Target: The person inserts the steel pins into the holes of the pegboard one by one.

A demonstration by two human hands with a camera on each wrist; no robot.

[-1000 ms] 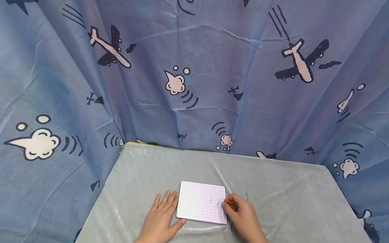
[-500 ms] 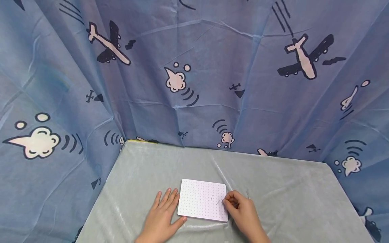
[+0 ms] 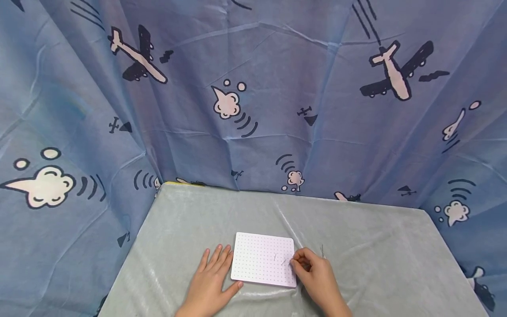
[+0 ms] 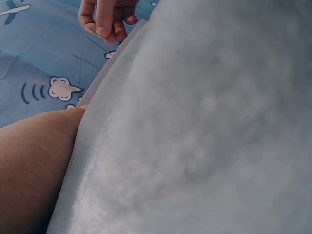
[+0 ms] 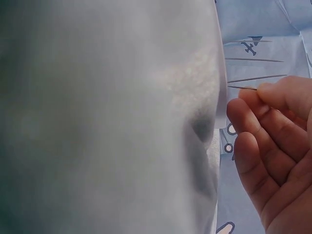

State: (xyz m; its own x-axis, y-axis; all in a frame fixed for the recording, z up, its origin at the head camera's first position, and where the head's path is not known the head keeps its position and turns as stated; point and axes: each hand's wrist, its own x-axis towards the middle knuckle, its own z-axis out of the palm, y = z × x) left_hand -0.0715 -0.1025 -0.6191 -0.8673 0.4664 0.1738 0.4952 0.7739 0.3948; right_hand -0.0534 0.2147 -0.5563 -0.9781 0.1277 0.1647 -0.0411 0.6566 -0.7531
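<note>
A white board (image 3: 253,259) with a grid of small holes lies on the table. Several thin needles (image 5: 254,60) stand up from it, seen side-on in the right wrist view; two, one a slanted needle (image 3: 275,257), show in the head view. Over the board's right edge, my right hand (image 3: 317,276) pinches another needle (image 5: 242,87) between thumb and forefinger, its lower end at the board surface. My left hand (image 3: 209,284) lies flat with fingers spread along the board's left side, thumb at the near left corner. Most of the left hand is outside the left wrist view.
Thin dark needle-like pieces (image 3: 322,252) lie just behind the right hand, partly hidden by it. A grey cloth covers the table (image 3: 198,211). A blue curtain (image 3: 261,88) printed with airplanes hangs along the back and both sides.
The head view has tilted and shifted slightly. Both hands keep their places, and the right hand still pinches the needle at the board's right side.
</note>
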